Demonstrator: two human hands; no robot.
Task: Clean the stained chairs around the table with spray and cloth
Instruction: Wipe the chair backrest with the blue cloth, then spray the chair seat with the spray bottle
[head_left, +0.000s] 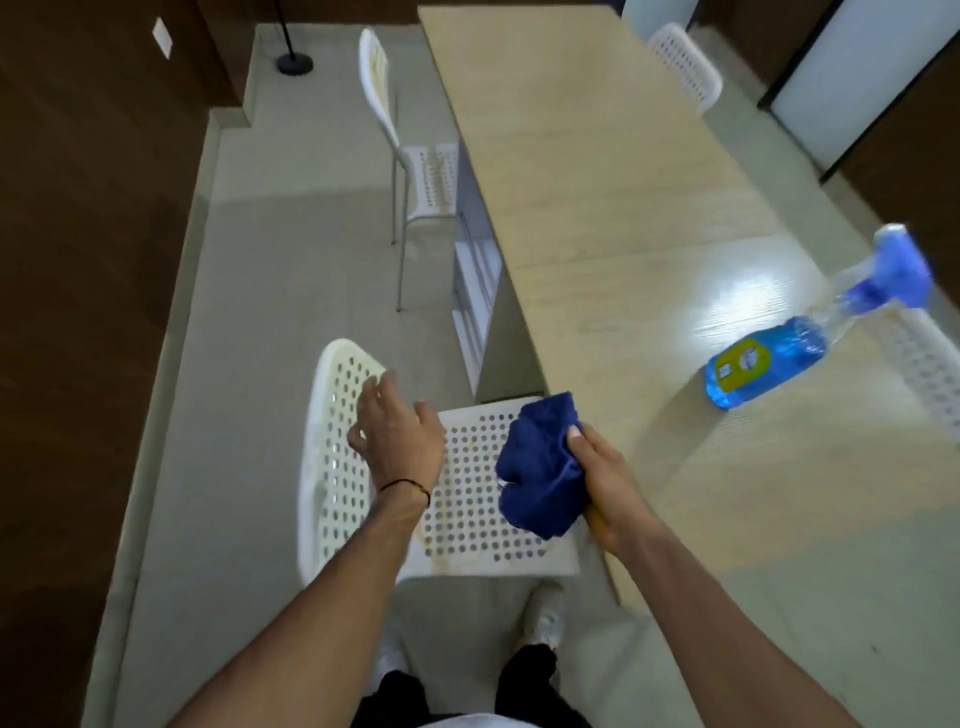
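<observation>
A white perforated plastic chair (467, 530) stands right in front of me, its seat showing yellowish stains near the front edge. My left hand (397, 431) hovers over the junction of seat and backrest, fingers loosely spread, holding nothing. My right hand (597, 467) grips a bunched dark blue cloth (540, 467) above the seat's right side. A spray bottle (779, 353) of blue liquid with a blue trigger head stands on the wooden table (597, 182) to the right, nobody touching it.
A second white chair (410, 156) with a stained seat stands further along the table's left side. Two more white chairs are across the table, one far (685, 65), one near the right edge (930, 374). A black lamp base (294, 63) sits at the far left. My shoes show below.
</observation>
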